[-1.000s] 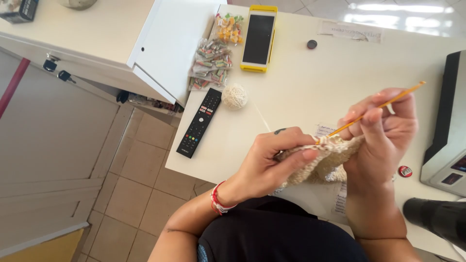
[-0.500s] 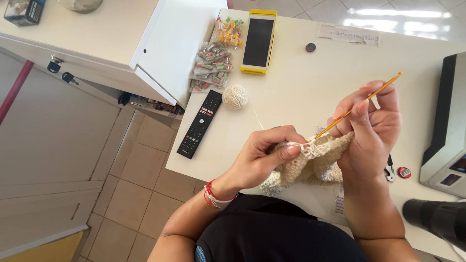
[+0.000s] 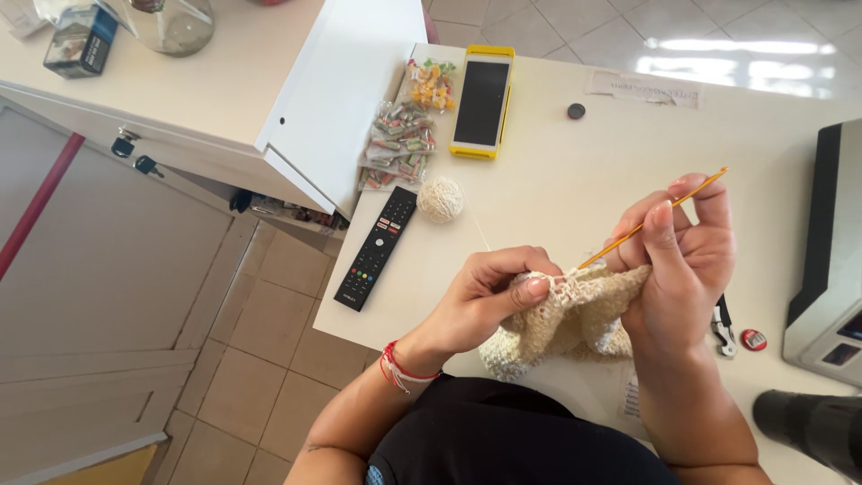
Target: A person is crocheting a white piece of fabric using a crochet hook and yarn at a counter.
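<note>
My left hand (image 3: pixel 489 296) pinches the top edge of a cream crocheted piece (image 3: pixel 566 323) that hangs over the table's near edge. My right hand (image 3: pixel 684 260) holds a thin orange crochet hook (image 3: pixel 660 216), its tip at the stitches between the two hands. A strand of yarn runs from the work up to a small cream yarn ball (image 3: pixel 441 198) on the white table (image 3: pixel 557 180). A red string bracelet circles my left wrist.
A black remote (image 3: pixel 377 247) lies left of the yarn ball. Behind it are bags of wrapped sweets (image 3: pixel 400 144) and a phone in a yellow case (image 3: pixel 482 101). A grey machine (image 3: pixel 826 260) stands at the right edge, a white counter (image 3: pixel 180 81) to the left.
Both hands and the crocheted piece have shifted slightly left and nearer the table's edge. The hook's angle has changed a little as the right hand works it.
</note>
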